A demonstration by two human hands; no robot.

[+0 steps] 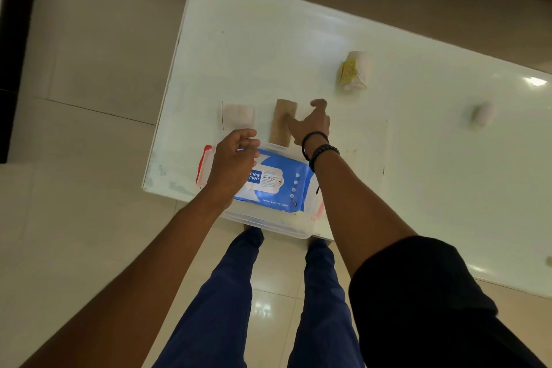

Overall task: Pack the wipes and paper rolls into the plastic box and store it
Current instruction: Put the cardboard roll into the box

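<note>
A clear plastic box (268,222) with red latches stands at the table's near edge. A blue wet wipes pack (280,185) lies inside it. My left hand (234,163) is over the box's left side, fingers curled on the pack's far left corner. My right hand (312,124) reaches past the box with fingers spread, fingertips against an upright brown paper roll (280,119); nothing is clasped in it. A white paper roll (239,116) stands left of the brown one. A roll with a yellow label (354,70) lies farther back, and a blurred white roll (482,113) at right.
The white glossy table (418,173) runs diagonally, its left edge and near corner close to the box. Beige tiled floor lies all around. My legs in blue trousers stand right at the near edge, under the box.
</note>
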